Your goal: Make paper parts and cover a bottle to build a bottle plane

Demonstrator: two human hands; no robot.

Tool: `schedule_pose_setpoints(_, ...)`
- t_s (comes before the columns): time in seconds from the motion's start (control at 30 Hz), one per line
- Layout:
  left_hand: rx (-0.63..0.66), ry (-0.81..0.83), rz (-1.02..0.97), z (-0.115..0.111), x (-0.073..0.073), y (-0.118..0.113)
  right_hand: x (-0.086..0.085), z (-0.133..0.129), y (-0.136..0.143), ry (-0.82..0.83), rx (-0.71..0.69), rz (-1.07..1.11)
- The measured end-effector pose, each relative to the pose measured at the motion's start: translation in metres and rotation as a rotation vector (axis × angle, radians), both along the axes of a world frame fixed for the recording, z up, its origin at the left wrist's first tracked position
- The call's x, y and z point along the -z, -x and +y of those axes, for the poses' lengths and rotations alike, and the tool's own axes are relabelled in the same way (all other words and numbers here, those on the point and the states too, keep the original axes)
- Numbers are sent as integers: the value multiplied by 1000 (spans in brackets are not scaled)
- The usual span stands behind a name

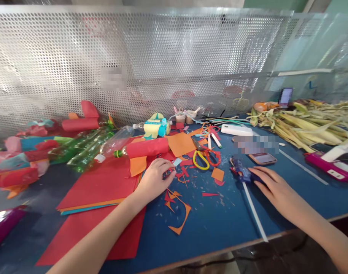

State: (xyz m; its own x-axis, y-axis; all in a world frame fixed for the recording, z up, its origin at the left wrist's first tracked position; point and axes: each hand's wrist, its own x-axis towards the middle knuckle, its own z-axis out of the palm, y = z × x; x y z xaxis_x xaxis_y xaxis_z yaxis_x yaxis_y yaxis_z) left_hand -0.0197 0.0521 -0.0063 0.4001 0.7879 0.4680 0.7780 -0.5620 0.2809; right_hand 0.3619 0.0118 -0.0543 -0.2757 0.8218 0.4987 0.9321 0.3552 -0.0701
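My left hand (156, 177) is over the paper scraps, fingers curled and thumb bent in; whatever lies between the fingertips is too small to name. Red and orange scraps (185, 171) lie around it. Beside its wrist is a stack of red, orange and blue paper sheets (99, 186). My right hand (272, 186) has its thumb and fingers about the handle of a blue glue gun (242, 173), which rests on the table. A white glue stick (255, 213) sticks out of the gun toward the front edge. Yellow-and-red-handled scissors (202, 159) lie between the hands.
A red paper-wrapped bottle (148, 147) lies on the sheets; green bottles (88, 152) and a clear one (116, 139) are to its left. Phones (262, 158), dried husks (299, 125) and a magenta tool (330, 167) lie right. A perforated metal screen (162, 57) stands behind.
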Motion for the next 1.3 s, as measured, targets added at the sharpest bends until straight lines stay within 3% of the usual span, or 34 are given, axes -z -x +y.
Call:
schedule_pose_setpoints(0.1, -40, 56, 59, 1, 2, 4, -12, 3, 2, 1, 4, -32)
schedule_pose_setpoints(0.2, -87, 116, 119, 1, 8, 5, -40, -1, 28, -62, 30, -29)
schedule_pose_setpoints(0.3, -119, 168, 157, 1, 13, 4, -69, 1, 77, 14, -185, -67)
schedule_pose_setpoints(0.37, -138, 187, 164, 1, 15, 3, -79, 13, 116, 102, -346, -126)
schedule_pose_setpoints(0.43, -157, 196, 158, 2, 17, 3, -79, 32, 150, 224, -438, -183)
schedule_pose_setpoints(0.5, -171, 200, 140, 2, 19, 4, -73, 53, 175, 363, -433, -181)
schedule_pose_setpoints(0.6, -178, 201, 88, 2, 21, 5, -62, 79, 195, 396, -427, -151)
schedule_pose_setpoints(0.8, -164, 189, -151, 4, 14, 4, -63, 98, 190, 331, -377, 34)
schedule_pose_setpoints(0.97, -145, 306, -471, 0, -1, -3, -81, 85, 164, 202, -320, 239)
schedule_pose_setpoints(1.03, -119, 431, -599, -5, -7, -8, -85, 72, 156, 185, -371, 281)
schedule_pose_setpoints(1.1, -76, 584, -735, -11, -14, -14, -83, 56, 151, 286, -516, 398)
schedule_pose_setpoints(1.13, -48, 698, -838, -14, -16, -17, -80, 48, 150, 367, -575, 429)
schedule_pose_setpoints(1.17, -24, 915, -1085, -17, -19, -19, -76, 41, 149, 449, -626, 446)
schedule_pose_setpoints(1.23, -99, 1166, -1460, -21, -22, -22, -67, 29, 150, 590, -656, 498)
schedule_pose_setpoints(1.3, -208, 1244, -1645, -22, -24, -24, -57, 20, 152, 636, -669, 520)
